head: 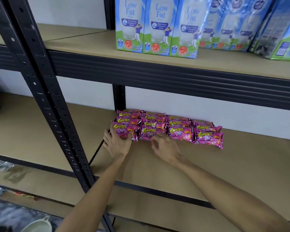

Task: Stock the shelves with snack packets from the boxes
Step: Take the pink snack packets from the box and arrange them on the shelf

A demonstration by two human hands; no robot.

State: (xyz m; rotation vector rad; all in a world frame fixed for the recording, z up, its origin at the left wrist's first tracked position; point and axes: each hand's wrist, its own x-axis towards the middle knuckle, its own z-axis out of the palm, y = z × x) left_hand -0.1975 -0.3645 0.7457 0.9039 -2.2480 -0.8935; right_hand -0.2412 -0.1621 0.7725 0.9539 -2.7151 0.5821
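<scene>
Black slotted upright (45, 104) at left, tan shelf (224, 164) along white wall (191, 104), left grip (117, 143) cupped round the front-left packet (124, 130), snack packets (179, 129) in rows at shelf's back left corner, right grip (164, 146) loosely curled, holding nothing, milk cartons (157, 27) on upper shelf (84, 42).

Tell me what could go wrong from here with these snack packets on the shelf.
1. The left hand grips the front-left packet. The packets overlap in rows, so a tug may drag its neighbours askew.
2. The right hand, loosely curled at the second front packet, could nudge it out of line.
</scene>
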